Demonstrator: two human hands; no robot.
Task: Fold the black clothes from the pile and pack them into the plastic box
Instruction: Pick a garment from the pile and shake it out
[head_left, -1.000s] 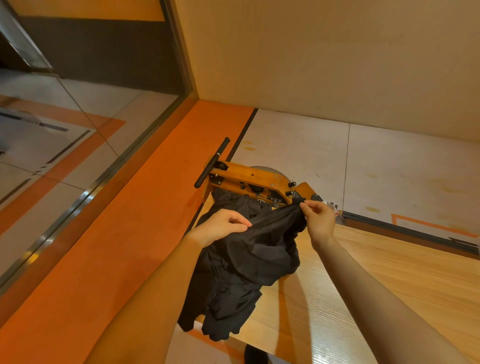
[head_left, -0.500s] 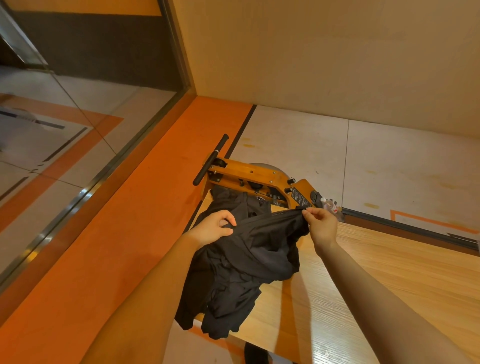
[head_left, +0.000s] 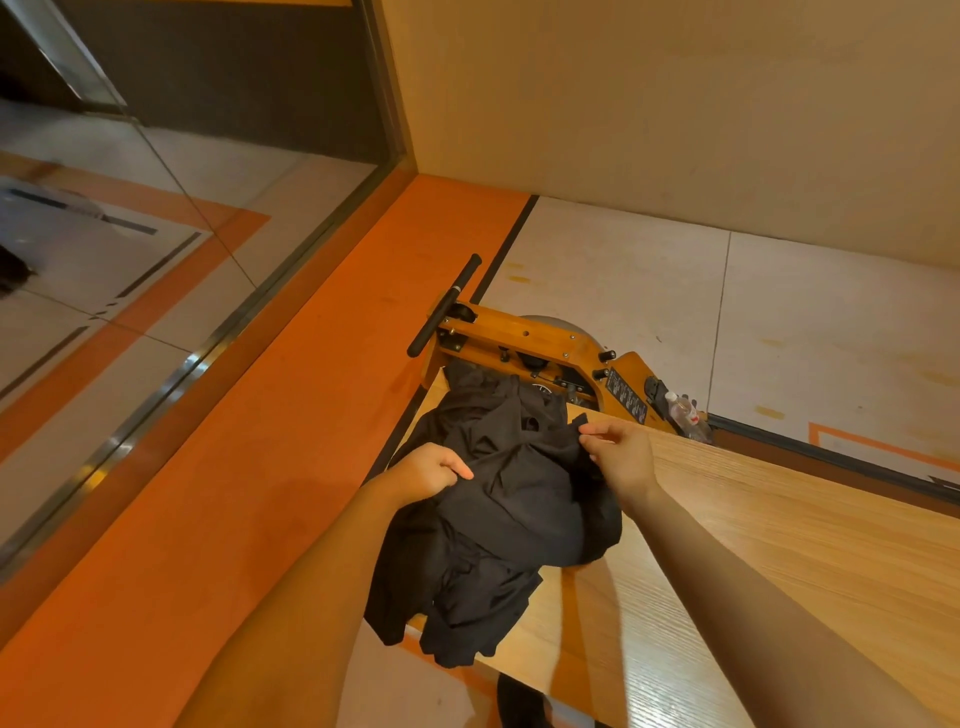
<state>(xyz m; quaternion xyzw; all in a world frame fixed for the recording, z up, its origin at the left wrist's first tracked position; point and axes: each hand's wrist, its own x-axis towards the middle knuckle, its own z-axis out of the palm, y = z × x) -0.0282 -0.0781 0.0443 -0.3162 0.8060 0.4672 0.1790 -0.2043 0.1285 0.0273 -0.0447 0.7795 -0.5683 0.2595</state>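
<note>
A pile of black clothes (head_left: 498, 519) lies heaped on the left end of a wooden table (head_left: 779, 545), with some cloth hanging over the table's edge. My left hand (head_left: 434, 473) grips a fold of black cloth at the pile's left side. My right hand (head_left: 618, 454) pinches the edge of the same top garment at the pile's right side. The garment sags between the two hands. No plastic box is in view.
Behind the table stands a wooden machine (head_left: 535, 353) with a black handle bar (head_left: 444, 306). A clear plastic bottle (head_left: 683, 410) sits by its right end. Orange and pale floor lies beyond, with a glass wall (head_left: 156, 234) on the left.
Both hands have come lower and closer to the pile. The garment stretched between them has gone slack and sunk onto the heap.
</note>
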